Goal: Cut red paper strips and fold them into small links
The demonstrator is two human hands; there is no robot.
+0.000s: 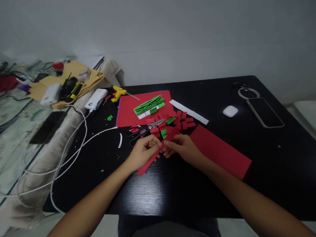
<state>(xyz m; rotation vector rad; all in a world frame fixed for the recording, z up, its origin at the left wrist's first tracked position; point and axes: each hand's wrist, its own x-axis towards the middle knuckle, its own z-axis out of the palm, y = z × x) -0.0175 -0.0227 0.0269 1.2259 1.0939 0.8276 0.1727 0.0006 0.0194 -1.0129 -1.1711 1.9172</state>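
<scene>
Both my hands meet over the front middle of the black table [252, 137]. My left hand [143, 151] and my right hand [181, 148] each pinch a long red paper strip [152, 160] that slants from between my fingers down toward the left. Just beyond my fingers lies a heap of small folded red paper pieces [180, 121] mixed with green bits. Black-handled scissors [141, 131] lie right behind my left hand. A red paper sheet [219, 151] lies under and to the right of my right wrist.
A second red sheet [128, 110] carries folded green paper strips [149, 105]. Nearby lie a white paper strip [188, 111], a yellow glue gun [118, 92], a power bank [95, 99] with white cables [65, 159], an earbud case [230, 111] and a phone [264, 111]. Clutter covers the left side.
</scene>
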